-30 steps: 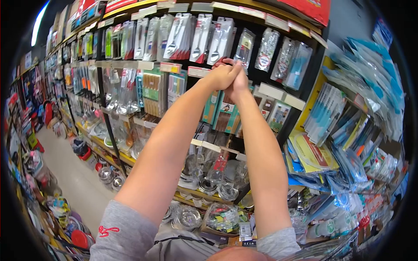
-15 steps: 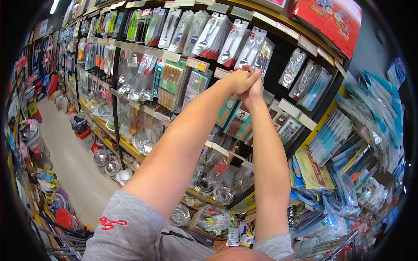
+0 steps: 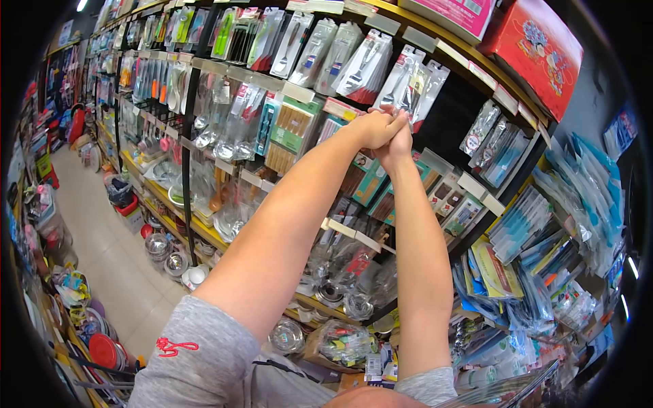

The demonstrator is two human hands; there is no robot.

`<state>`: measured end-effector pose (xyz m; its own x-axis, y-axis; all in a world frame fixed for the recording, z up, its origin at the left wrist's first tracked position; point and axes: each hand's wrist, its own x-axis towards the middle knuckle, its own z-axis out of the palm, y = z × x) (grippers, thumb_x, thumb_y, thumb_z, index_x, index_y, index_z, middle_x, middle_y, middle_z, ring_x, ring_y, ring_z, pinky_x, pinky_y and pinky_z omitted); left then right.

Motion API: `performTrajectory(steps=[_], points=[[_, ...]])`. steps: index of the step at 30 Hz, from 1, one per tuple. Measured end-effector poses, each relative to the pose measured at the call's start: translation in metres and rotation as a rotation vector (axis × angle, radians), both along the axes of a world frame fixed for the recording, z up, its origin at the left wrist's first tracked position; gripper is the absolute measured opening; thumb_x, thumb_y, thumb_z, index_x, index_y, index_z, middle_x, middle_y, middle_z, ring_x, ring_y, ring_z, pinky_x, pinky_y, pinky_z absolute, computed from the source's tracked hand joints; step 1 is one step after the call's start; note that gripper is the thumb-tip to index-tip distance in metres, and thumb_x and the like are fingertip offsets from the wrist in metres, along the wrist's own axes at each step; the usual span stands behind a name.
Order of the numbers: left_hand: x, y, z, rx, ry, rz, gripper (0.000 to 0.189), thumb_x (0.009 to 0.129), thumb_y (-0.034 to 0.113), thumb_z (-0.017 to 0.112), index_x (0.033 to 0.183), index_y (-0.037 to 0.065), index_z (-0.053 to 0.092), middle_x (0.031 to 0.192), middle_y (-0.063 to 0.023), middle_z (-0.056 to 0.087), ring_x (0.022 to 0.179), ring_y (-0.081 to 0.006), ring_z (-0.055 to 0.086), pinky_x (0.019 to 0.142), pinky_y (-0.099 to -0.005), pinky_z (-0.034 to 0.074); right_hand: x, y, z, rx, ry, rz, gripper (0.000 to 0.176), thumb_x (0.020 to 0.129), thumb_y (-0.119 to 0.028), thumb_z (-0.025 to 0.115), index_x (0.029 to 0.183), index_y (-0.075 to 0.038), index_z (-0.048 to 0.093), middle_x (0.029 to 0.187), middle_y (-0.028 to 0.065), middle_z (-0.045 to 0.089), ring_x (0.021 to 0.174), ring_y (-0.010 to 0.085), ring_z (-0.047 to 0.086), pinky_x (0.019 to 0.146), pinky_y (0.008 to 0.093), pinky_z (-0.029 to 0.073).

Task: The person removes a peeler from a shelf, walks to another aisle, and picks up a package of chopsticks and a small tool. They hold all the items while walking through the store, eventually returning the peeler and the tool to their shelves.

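Observation:
Both my arms reach up and forward to the hanging rack. My left hand and my right hand meet, fingers closed and overlapping. They grip the lower end of a clear utensil packet, which stands upright above my fingers. The utensil inside is too small to make out, and the overlapping fingers hide its lower part. Just left of this packet hang white-and-red carded forks. Below my hands are green-carded chopstick packs.
A red box and a pink box sit on the top shelf. More packets hang at the right. Stacked plastic packs fill the right side. An aisle floor runs along the left, with bins and goods beside it.
My view has shifted, so the rack appears farther right and slightly lower. My hands stay together, now lower against the rack, and more of the packet shows above them.

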<state>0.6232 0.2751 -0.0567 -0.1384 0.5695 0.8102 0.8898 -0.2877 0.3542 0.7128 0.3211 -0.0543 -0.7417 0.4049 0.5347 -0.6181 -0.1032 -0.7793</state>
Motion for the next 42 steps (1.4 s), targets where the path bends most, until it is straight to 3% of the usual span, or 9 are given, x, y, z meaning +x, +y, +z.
performTrajectory(steps=[6, 12, 14, 16, 19, 22, 24, 35, 42], points=[[-0.019, -0.028, 0.010, -0.011, 0.024, -0.088, 0.081, 0.099, 0.058, 0.016, 0.096, -0.004, 0.068, 0.096, -0.0297, 0.066, 0.097, -0.0458, 0.061, 0.089, -0.0481, 0.046, -0.024, -0.024, 0.003, -0.006, 0.052, -0.124, 0.044, 0.102, -0.045, 0.033, 0.115, -0.006, 0.050, 0.109, 0.0176, 0.063, 0.102, 0.0336, 0.061, 0.091, 0.0473, 0.050], [-0.069, -0.042, -0.070, 0.013, 0.035, -0.289, 0.078, 0.101, 0.052, 0.015, 0.093, -0.006, 0.066, 0.098, -0.0310, 0.065, 0.094, -0.0469, 0.062, 0.088, -0.0491, 0.047, -0.057, -0.076, -0.065, 0.017, -0.038, -0.406, 0.046, 0.103, -0.046, 0.030, 0.113, -0.008, 0.053, 0.103, 0.0135, 0.065, 0.096, 0.0281, 0.063, 0.087, 0.0426, 0.052], [-0.098, -0.048, -0.102, -0.048, 0.070, -0.315, 0.067, 0.103, 0.044, 0.019, 0.101, -0.007, 0.063, 0.101, -0.0321, 0.064, 0.096, -0.0460, 0.062, 0.089, -0.0490, 0.047, -0.086, -0.105, -0.088, -0.105, -0.152, -0.486, 0.045, 0.103, -0.048, 0.030, 0.112, -0.011, 0.054, 0.102, 0.0122, 0.065, 0.096, 0.0273, 0.063, 0.087, 0.0430, 0.052], [-0.128, -0.094, -0.096, -0.341, -0.075, -0.405, 0.078, 0.100, 0.055, 0.016, 0.103, -0.003, 0.067, 0.106, -0.0310, 0.064, 0.107, -0.0481, 0.058, 0.097, -0.0504, 0.043, -0.119, -0.128, -0.104, -0.157, -0.071, -0.475, 0.043, 0.103, -0.045, 0.033, 0.111, -0.007, 0.053, 0.099, 0.0121, 0.065, 0.092, 0.0249, 0.064, 0.083, 0.0395, 0.054], [-0.172, -0.110, -0.099, -0.122, 0.057, -0.364, 0.079, 0.100, 0.055, 0.015, 0.099, -0.004, 0.068, 0.103, -0.0317, 0.064, 0.105, -0.0487, 0.058, 0.096, -0.0514, 0.044, -0.164, -0.161, -0.096, -0.207, -0.003, -0.516, 0.041, 0.104, -0.042, 0.032, 0.113, -0.008, 0.053, 0.099, 0.0119, 0.066, 0.091, 0.0238, 0.064, 0.083, 0.0382, 0.053], [-0.204, -0.136, -0.100, -0.164, -0.185, -0.416, 0.080, 0.100, 0.054, 0.015, 0.090, -0.006, 0.067, 0.097, -0.0331, 0.064, 0.101, -0.0485, 0.059, 0.093, -0.0511, 0.045, -0.198, -0.183, -0.090, -0.110, -0.140, -0.548, 0.041, 0.104, -0.042, 0.032, 0.111, -0.008, 0.056, 0.100, 0.0101, 0.066, 0.092, 0.0207, 0.063, 0.083, 0.0360, 0.052], [-0.228, -0.156, -0.106, -0.128, -0.165, -0.451, 0.079, 0.100, 0.053, 0.015, 0.086, -0.006, 0.067, 0.097, -0.0325, 0.064, 0.099, -0.0488, 0.059, 0.092, -0.0518, 0.045, -0.220, -0.198, -0.095, -0.110, -0.139, -0.522, 0.039, 0.104, -0.040, 0.033, 0.109, -0.009, 0.056, 0.100, 0.0100, 0.065, 0.092, 0.0200, 0.063, 0.084, 0.0351, 0.052], [-0.325, -0.221, -0.105, -0.171, -0.033, -0.254, 0.073, 0.101, 0.048, 0.018, 0.079, -0.004, 0.064, 0.087, -0.0324, 0.063, 0.085, -0.0486, 0.062, 0.078, -0.0547, 0.049, -0.313, -0.260, -0.098, -0.172, -0.102, -0.400, 0.037, 0.104, -0.039, 0.034, 0.115, -0.009, 0.054, 0.102, 0.0096, 0.064, 0.093, 0.0214, 0.062, 0.086, 0.0361, 0.051], [-0.394, -0.228, -0.157, -0.103, -0.009, -0.058, 0.068, 0.101, 0.045, 0.022, 0.077, -0.004, 0.063, 0.087, -0.0320, 0.064, 0.086, -0.0498, 0.061, 0.079, -0.0560, 0.048, -0.390, -0.249, -0.150, -0.217, -0.111, -0.286, 0.039, 0.104, -0.040, 0.037, 0.114, -0.008, 0.056, 0.104, 0.0102, 0.064, 0.095, 0.0204, 0.061, 0.090, 0.0355, 0.048]])
